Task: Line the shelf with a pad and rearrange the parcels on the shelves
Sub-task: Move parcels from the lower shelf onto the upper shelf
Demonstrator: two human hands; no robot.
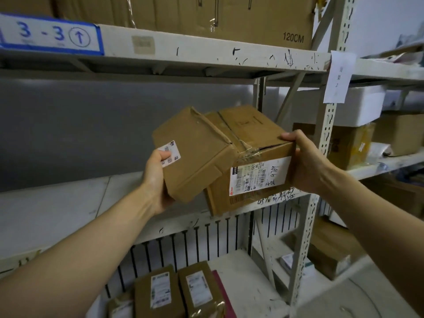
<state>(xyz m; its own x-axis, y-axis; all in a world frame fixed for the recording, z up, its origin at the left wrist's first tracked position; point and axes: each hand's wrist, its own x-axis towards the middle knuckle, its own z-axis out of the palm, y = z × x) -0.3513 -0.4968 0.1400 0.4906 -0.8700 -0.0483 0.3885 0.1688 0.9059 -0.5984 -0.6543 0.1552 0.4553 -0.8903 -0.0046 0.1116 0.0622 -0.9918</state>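
The left hand (158,177) gripped a small cardboard box (195,152) by its left side. Its thumb pressed on a small white sticker (171,152) and its fingers curled underneath.

The right hand (305,161) gripped a larger cardboard box (252,134) at its top right corner, with the thumb on top and the fingers wrapped round the right side. Both boxes were tilted and touching, and the small one overlapped the larger one's front left corner. A white shipping label (259,175) with handwritten digits covered part of the larger box's front face.

The two boxes were at the front edge of the middle shelf (57,203), towards its right end, beside a perforated upright (328,125). Whether the larger box rested on the shelf or was held just above it could not be told.

On the upper shelf beam (206,49), at its left end, was a blue-bordered sign (50,34) reading "3-3" with an upward arrow. A large carton (229,17) marked "120CM" stood on that upper shelf.

On the lower shelf (241,271), near its front edge, two brown parcels (158,292) (198,288) with white labels lay side by side. A paper note (338,76) hung on the upright. A neighbouring rack to the right held a white foam box (364,104) on top of a brown carton (348,145).
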